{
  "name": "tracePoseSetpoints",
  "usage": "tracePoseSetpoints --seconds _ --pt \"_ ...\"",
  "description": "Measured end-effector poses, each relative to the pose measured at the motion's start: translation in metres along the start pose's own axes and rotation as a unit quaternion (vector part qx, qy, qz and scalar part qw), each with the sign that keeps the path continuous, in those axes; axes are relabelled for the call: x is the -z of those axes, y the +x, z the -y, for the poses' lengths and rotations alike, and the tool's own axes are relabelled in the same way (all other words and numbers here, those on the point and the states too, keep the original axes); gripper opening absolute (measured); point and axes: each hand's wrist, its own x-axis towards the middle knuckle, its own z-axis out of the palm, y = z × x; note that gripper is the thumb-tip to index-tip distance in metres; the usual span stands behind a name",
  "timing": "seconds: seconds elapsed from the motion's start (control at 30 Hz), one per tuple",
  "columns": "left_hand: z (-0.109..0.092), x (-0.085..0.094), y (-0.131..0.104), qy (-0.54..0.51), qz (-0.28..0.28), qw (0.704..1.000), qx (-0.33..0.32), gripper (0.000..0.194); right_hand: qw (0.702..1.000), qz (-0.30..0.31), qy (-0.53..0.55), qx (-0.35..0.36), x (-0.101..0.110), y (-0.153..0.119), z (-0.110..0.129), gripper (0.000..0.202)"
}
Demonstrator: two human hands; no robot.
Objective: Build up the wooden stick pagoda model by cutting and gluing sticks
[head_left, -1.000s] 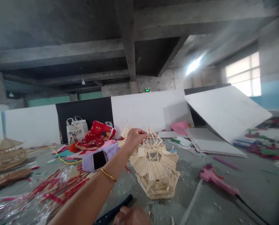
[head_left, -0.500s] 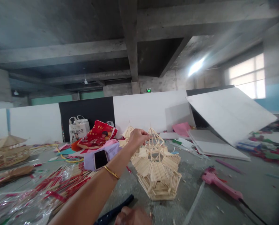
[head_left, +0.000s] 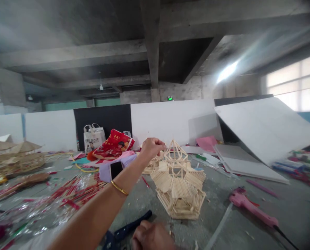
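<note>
A model pavilion [head_left: 179, 187] built of thin wooden sticks stands on the grey tabletop, with an open-framed pointed roof [head_left: 175, 152] above its lower eaves. My left hand [head_left: 152, 150] reaches out to the upper left of that roof, thumb and fingers pinched together. Whatever lies between those fingertips is too small to make out. At the bottom of the view, my right hand [head_left: 153, 236] is curled and partly blurred, its grip hidden. Just left of it lies a dark blue hand tool [head_left: 132, 227], perhaps pliers; I cannot tell whether the hand touches it.
To the right rests a pink glue gun [head_left: 253, 208] with its black cord. Red-wrapped stick bundles [head_left: 79, 191] and clear plastic cover the left side. A phone [head_left: 115, 170] lies on purple cloth. Other stick models [head_left: 22, 156] stand far left; white boards [head_left: 264, 128] lean at right.
The view has turned slightly left, shifting the scene rightward. My left hand has drawn a little up and left from the roof frame. My right hand remains low, still curled.
</note>
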Motion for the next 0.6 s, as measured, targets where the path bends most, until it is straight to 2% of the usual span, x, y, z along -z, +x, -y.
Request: tracePoseSetpoints --seconds 0.07,0.17,0.27,0.33,0.4,0.47,0.6 --pt "0.026 0.019 -0.011 0.012 0.005 1.0 0.028 0.024 0.999 0.032 0.013 -0.026 0.019 -0.002 0.004 0.01" --pt "0.08 0.044 -0.044 0.046 0.032 0.993 0.104 0.007 0.997 0.063 0.039 -0.024 0.037 -0.005 0.007 0.015" --pt "0.132 0.059 -0.086 0.072 0.062 0.976 0.195 0.012 0.995 0.081 0.045 -0.02 0.037 -0.009 0.007 0.018" --pt "0.157 0.066 -0.109 0.067 0.065 0.969 0.229 0.019 0.995 0.081 0.055 -0.03 0.033 -0.009 0.007 0.02" --pt "0.172 0.071 -0.12 0.044 0.058 0.967 0.243 0.02 0.993 0.071 0.079 -0.051 0.03 -0.003 0.009 0.02" --pt "0.18 0.078 -0.121 0.007 0.039 0.969 0.244 0.018 0.987 0.058 0.119 -0.091 0.028 0.013 0.014 0.02" --pt "0.191 0.091 -0.113 -0.095 -0.021 0.969 0.229 0.013 0.955 0.05 0.237 -0.173 0.014 0.066 0.025 0.017"
